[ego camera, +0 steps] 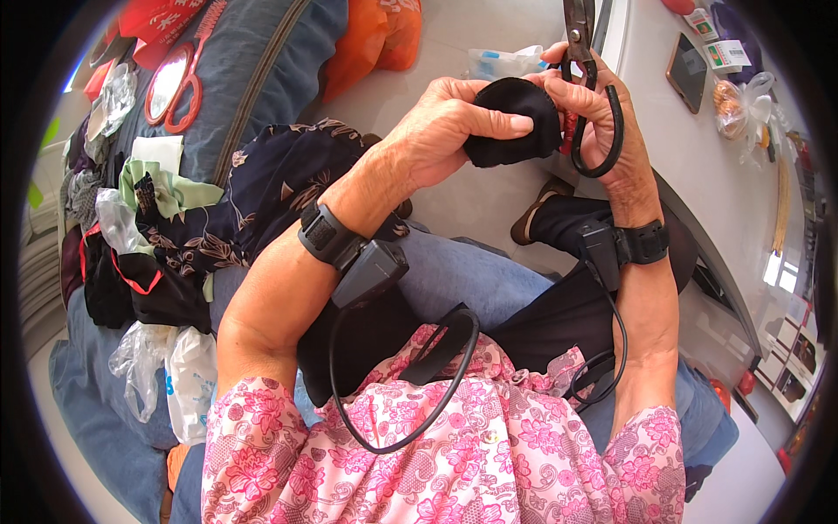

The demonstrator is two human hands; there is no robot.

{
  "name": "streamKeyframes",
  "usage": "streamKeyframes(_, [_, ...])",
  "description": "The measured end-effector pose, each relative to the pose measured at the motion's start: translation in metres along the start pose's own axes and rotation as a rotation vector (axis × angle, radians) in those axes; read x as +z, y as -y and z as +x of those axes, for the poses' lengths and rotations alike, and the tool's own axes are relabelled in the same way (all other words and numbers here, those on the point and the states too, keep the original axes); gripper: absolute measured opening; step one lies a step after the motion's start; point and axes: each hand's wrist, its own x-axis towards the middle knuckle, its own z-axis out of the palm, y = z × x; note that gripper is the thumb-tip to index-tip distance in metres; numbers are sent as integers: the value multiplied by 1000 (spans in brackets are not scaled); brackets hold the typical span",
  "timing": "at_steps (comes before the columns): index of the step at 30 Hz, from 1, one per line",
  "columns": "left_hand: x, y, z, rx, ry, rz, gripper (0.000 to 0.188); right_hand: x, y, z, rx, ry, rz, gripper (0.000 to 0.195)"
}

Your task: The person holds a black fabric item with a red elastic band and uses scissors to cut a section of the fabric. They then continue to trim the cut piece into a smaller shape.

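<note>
A rounded piece of black cloth (514, 147) with a stitched edge is pinched in my left hand (435, 128), the thumb lying flat across its face. My right hand (602, 108) carries a pair of scissors (579, 39), blades pointing up and away from me. One black handle loop (614, 141) hangs below the fingers. Something red shows beside that loop; I cannot tell whether it is part of the handle. The right thumb and fingertips meet the cloth's right edge. Both hands are raised above the floor, in front of my knees.
At left, a blue sofa (258, 39) bears a red-framed hand mirror (167, 88), a floral dark cloth (281, 164), green cloth (173, 187) and plastic bags (190, 386). An orange bag (376, 39) stands ahead. On the white table (655, 131) at right lies a phone (686, 72).
</note>
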Motion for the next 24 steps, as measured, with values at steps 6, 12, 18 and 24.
streamKeyframes(6, [-3,-2,-1,-22,0,34,32,0,-3,0,-32,39,47,35])
streamKeyframes(12, [-4,-9,-4,33,-53,-70,18,-4,-7,-4,-7,60,15,50])
streamKeyframes(18, [-15,-16,-5,115,-53,-165,16,-3,-14,-15,181,79,50,64])
streamKeyframes(24, [-13,-23,-9,171,-113,-171,11,3,-23,-31,269,168,-156,66])
